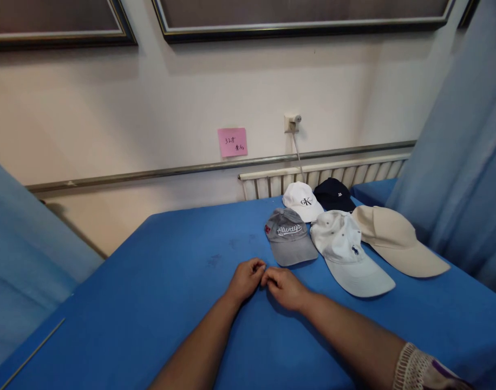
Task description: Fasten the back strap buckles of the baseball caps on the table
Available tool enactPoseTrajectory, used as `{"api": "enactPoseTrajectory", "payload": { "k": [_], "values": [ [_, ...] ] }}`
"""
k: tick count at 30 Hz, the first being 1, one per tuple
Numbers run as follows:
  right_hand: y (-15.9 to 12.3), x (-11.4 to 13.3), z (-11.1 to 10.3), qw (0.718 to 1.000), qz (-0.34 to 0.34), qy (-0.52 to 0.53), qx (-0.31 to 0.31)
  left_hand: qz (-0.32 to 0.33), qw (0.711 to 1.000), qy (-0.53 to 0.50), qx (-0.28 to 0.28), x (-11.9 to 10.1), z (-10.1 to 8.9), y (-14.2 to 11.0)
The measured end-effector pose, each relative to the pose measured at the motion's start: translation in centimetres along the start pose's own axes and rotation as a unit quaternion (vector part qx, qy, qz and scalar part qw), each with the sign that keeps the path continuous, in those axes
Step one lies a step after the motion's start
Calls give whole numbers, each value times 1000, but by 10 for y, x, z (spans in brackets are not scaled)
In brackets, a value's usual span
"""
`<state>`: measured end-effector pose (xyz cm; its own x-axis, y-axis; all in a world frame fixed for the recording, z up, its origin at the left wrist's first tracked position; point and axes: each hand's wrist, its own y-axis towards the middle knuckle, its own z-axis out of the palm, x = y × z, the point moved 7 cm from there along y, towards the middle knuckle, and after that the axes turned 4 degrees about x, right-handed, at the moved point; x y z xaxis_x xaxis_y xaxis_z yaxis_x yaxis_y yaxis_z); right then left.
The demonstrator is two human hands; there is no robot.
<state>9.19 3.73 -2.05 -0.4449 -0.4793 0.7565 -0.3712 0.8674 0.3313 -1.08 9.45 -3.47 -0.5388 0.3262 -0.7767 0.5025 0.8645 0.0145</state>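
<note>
My left hand (245,279) and my right hand (285,286) rest on the blue table (150,303), fingertips meeting in the middle. Both have their fingers curled in, and nothing shows inside them. Just beyond the fingertips lies a grey cap (289,237) with white lettering. To its right sits a white cap with a pale blue brim (347,252), then a beige cap (396,240). Behind these are a white cap with a black logo (302,201) and a dark navy cap (333,195).
Blue curtains hang at the left (24,244) and right (463,162). A radiator (325,174) runs along the wall behind the table, under a socket (292,123) with a cord. A pink note (232,142) is stuck to the wall.
</note>
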Motion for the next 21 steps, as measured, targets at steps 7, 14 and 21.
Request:
{"api": "enactPoseTrajectory", "payload": {
  "k": [7,14,21],
  "values": [
    [3,-17,-4,996,63,67,-23,8,1000,14,20,-4,0,-3],
    [2,-15,0,996,49,77,-3,11,1000,11,22,-2,1,-6],
    [4,-22,-34,970,86,182,-139,-29,999,-5,-27,-18,-20,2]
  ]
}}
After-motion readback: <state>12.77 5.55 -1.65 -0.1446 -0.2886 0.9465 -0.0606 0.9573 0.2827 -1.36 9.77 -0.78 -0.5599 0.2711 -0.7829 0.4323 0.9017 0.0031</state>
